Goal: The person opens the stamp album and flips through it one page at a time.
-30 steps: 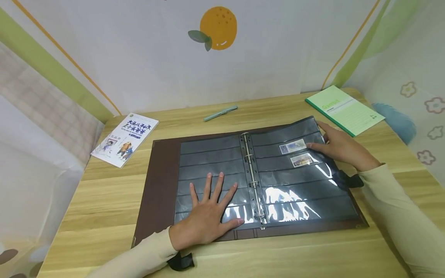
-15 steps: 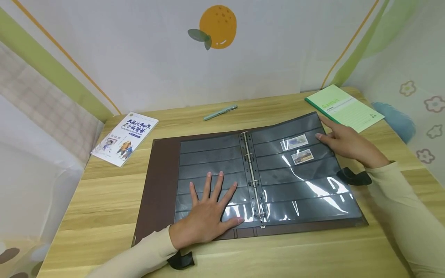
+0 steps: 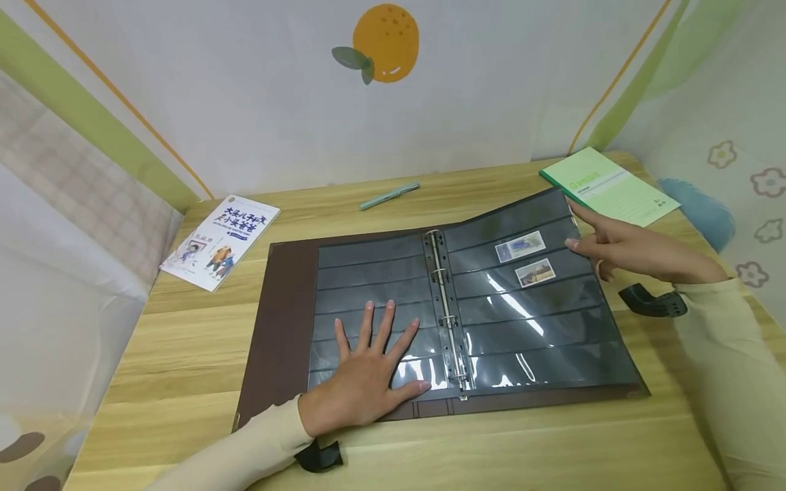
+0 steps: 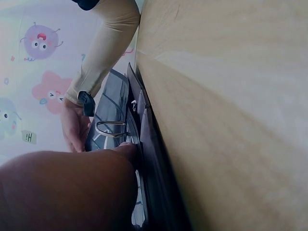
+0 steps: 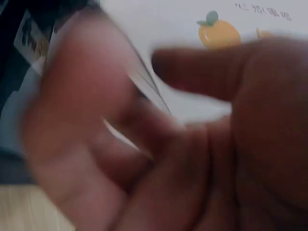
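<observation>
A ring-bound stamp album with a dark brown cover lies spread on the table. My left hand rests flat on its left black page, fingers spread and thumb close to the metal rings. At the upper outer edge of the right page, my right hand pinches the sheet, whose far corner is raised. Two small stamps sit in that page's clear strips. The right wrist view shows the right fingers blurred, in front of the page edge.
A picture-covered booklet lies at the back left of the wooden table. A pale green pen is behind the album. The green notebook lies just beyond the right hand. A printed curtain hangs along the table's back edge.
My right hand has moved outward to the right, and the right page's far corner has risen with it. My left hand has stayed in place.
</observation>
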`<state>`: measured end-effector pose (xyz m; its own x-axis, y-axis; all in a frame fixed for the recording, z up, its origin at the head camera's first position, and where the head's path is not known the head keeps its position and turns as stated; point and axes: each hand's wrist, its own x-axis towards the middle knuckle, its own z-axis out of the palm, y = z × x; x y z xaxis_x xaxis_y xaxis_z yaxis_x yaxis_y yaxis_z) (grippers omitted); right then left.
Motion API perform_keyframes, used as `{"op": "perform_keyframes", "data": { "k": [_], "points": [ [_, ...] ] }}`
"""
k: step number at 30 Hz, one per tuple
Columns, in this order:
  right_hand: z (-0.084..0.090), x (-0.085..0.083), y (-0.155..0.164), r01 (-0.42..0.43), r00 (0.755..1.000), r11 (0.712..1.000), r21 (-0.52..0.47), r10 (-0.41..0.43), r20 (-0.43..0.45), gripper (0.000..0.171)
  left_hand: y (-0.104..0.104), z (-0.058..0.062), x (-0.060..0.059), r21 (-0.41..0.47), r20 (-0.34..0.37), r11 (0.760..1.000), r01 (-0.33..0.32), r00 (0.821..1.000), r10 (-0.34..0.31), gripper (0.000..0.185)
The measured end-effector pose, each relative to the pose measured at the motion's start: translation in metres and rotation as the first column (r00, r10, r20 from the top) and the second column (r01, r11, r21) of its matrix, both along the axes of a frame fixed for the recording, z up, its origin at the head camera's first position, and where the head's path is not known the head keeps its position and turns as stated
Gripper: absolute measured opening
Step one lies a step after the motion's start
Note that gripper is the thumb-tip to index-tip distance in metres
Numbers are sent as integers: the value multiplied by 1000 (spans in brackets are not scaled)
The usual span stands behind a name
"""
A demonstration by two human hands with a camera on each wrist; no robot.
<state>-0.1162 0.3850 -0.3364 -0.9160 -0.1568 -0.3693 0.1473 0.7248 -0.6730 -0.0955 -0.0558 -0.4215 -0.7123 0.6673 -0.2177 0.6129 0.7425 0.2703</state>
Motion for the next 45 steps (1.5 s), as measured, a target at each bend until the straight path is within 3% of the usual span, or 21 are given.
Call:
{"op": "perform_keyframes", "data": {
  "k": [2,5,8,15,20,22,24,28,29,30,35,36,37,39,41,43,45],
  "points": [
    [1,3,4,-59,998,998,11,59,28,87,0,0,0,2,1,1000,1,1000,-1,88],
    [1,7,6,-147,989,989,-19,147,4,92,0,0,0,1,1,1000,2,1000,-2,88],
    [4,8,5,-161,986,985,-54,158,-60,91,-1,0,0,1,-2,1000,3,1000,-3,88],
    [10,5,-1,-13,991,994,-108,-1,-132,72,-2,0,0,3,-8,1000,7,1000,-7,89],
    [11,2,-11,84,985,956,-282,-122,-120,67,-2,-1,0,2,-7,1000,5,1000,-5,89],
    [12,2,-17,124,978,909,-398,-181,-107,66,-1,-1,0,1,-2,1000,4,1000,-4,89],
    [12,2,-24,137,975,817,-560,-212,-71,66,-1,-1,0,-1,2,1000,4,1000,-4,88],
    [10,2,-38,90,981,538,-838,-192,-18,63,-1,0,0,-7,2,1000,2,1000,-2,88],
    [10,3,-42,72,985,483,-873,-174,-16,61,-1,0,0,-10,1,1000,2,1000,-2,88],
    [9,4,-45,49,987,448,-893,-160,-26,60,-1,0,-1,-9,1,1000,2,1000,-2,88],
    [8,7,-57,-90,994,351,-932,-21,-104,54,-1,1,0,-6,7,1000,5,1000,-5,88],
    [7,8,-58,-120,992,346,-931,11,-124,54,-1,1,0,-6,9,1000,4,1000,-4,88],
    [5,8,-59,-154,987,378,-913,17,-159,54,-1,1,0,-7,10,1000,3,1000,-3,88],
    [1,10,-61,-200,975,478,-855,8,-224,54,-1,1,0,-6,13,1000,1,1000,-1,88],
    [-4,12,-61,-237,955,605,-760,2,-296,58,-1,0,-1,-7,8,1000,1,1000,-1,88],
    [-9,13,-60,-248,949,681,-689,26,-316,64,-1,0,-1,-8,5,1000,3,1000,-3,89],
    [-12,13,-59,-279,947,711,-645,90,-310,75,-1,0,-1,-8,2,1000,7,1000,-7,89]
  ]
}}
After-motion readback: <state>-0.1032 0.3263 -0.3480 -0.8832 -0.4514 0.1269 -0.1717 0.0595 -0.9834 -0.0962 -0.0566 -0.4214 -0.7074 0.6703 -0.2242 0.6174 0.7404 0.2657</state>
